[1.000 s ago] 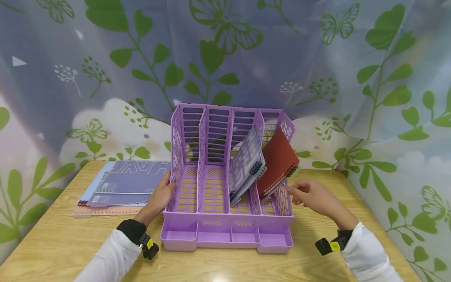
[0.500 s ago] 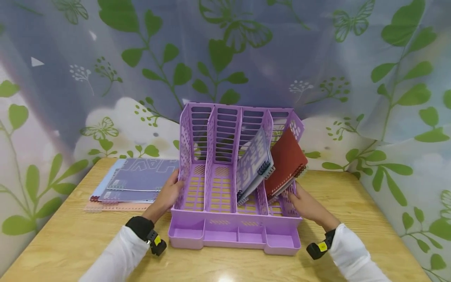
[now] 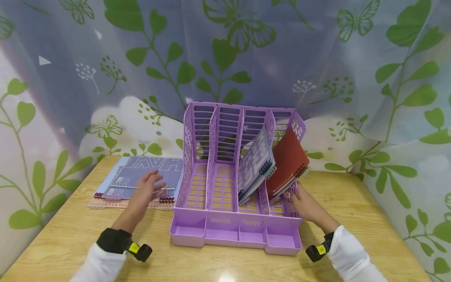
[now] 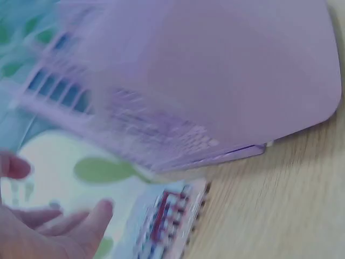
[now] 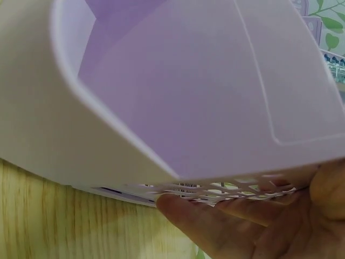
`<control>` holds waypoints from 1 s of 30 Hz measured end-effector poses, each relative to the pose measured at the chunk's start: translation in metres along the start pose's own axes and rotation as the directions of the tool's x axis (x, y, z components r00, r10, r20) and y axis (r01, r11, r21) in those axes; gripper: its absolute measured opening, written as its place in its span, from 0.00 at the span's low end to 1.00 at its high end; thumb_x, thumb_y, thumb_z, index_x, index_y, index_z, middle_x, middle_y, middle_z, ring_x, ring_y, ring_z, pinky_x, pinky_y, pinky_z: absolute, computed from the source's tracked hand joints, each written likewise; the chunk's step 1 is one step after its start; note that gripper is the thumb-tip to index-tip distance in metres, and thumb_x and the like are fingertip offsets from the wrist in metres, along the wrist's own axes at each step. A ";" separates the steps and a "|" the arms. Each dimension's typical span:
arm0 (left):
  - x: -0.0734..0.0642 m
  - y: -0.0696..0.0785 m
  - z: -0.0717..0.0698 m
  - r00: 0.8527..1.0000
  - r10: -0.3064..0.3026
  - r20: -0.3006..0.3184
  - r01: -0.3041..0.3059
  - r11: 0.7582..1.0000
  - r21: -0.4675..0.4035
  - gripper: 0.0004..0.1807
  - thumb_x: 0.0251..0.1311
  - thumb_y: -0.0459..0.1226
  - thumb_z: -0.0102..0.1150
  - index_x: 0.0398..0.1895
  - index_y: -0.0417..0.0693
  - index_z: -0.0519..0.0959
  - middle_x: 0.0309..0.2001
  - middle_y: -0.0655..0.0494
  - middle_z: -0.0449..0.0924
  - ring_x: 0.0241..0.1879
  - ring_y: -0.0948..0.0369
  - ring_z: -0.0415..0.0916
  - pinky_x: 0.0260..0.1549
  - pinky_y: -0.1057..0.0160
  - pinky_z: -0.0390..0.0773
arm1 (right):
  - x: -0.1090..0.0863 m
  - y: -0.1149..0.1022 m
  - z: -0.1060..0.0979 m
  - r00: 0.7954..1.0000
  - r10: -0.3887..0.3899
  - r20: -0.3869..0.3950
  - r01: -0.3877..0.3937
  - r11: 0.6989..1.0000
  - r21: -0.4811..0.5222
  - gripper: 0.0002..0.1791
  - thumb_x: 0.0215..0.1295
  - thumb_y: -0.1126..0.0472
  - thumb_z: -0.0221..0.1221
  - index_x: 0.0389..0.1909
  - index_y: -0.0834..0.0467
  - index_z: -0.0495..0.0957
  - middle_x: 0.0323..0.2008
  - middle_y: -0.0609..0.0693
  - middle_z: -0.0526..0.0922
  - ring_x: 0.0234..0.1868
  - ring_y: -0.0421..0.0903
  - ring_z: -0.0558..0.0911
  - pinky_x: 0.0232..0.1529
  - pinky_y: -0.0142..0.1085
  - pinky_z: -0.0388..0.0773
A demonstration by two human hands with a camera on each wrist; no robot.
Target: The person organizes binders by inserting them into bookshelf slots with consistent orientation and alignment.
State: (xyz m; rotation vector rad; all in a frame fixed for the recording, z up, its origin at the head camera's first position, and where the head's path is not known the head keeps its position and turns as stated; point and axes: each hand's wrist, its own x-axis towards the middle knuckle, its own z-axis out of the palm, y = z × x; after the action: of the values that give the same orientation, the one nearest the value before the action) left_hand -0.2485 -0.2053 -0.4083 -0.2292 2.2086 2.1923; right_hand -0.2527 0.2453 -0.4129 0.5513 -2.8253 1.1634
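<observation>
The left hand [image 3: 142, 196] hovers over a stack of spiral notebooks [image 3: 119, 194] left of the purple desk organizer [image 3: 237, 221]. Its fingers are spread and hold nothing; the left wrist view shows the fingers [image 4: 99, 216] beside the stack's spiral binding [image 4: 167, 216]. Against the outside of the organizer's right wall, the right hand [image 3: 310, 205] rests with fairly straight fingers [image 5: 188, 213], seen in the right wrist view. A blue-grey lettered notebook [image 3: 255, 164] leans in the third compartment from the left. A red-brown spiral notebook [image 3: 287, 162] leans in the rightmost one.
The organizer stands on a wooden table [image 3: 352, 219] before a leaf-patterned curtain [image 3: 267, 74]. Low open trays [image 3: 188, 235] run along its front. Dividers separate its upright compartments.
The left hand has left the organizer's left wall and moved left over the notebook stack. The right hand has come in against the right wall. The view has shifted slightly.
</observation>
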 end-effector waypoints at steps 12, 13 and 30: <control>-0.002 -0.023 -0.063 0.941 -0.180 0.286 0.338 0.455 -0.824 0.37 0.73 0.43 0.25 0.69 0.52 0.14 0.72 0.52 0.12 0.72 0.54 0.23 0.68 0.62 0.44 | -0.004 0.002 -0.006 0.999 -0.017 -0.037 0.015 0.999 -0.037 0.26 0.68 0.75 0.39 0.67 0.75 0.49 0.62 0.78 0.59 0.64 0.71 0.60 0.64 0.59 0.53; 0.000 -0.025 -0.064 0.936 -0.190 0.296 0.350 0.405 -0.845 0.38 0.73 0.44 0.26 0.69 0.54 0.14 0.73 0.54 0.13 0.72 0.55 0.23 0.69 0.61 0.44 | -0.003 0.003 -0.006 0.999 -0.016 -0.037 0.015 0.999 -0.035 0.27 0.69 0.74 0.39 0.67 0.75 0.49 0.63 0.78 0.59 0.64 0.71 0.60 0.64 0.59 0.53; 0.031 -0.022 -0.065 0.941 -0.286 0.182 0.296 0.430 -0.853 0.40 0.72 0.43 0.34 0.72 0.60 0.20 0.75 0.61 0.23 0.73 0.60 0.31 0.67 0.63 0.50 | -0.001 0.002 0.001 1.000 -0.003 -0.024 0.002 0.999 -0.052 0.26 0.69 0.73 0.39 0.67 0.76 0.50 0.61 0.78 0.61 0.62 0.71 0.63 0.63 0.58 0.56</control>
State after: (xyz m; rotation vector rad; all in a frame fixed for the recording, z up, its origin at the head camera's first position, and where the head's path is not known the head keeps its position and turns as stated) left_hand -0.2709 -0.2732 -0.4332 -0.5500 0.6831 2.8153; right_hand -0.2523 0.2458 -0.4153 0.5337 -2.8252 1.0853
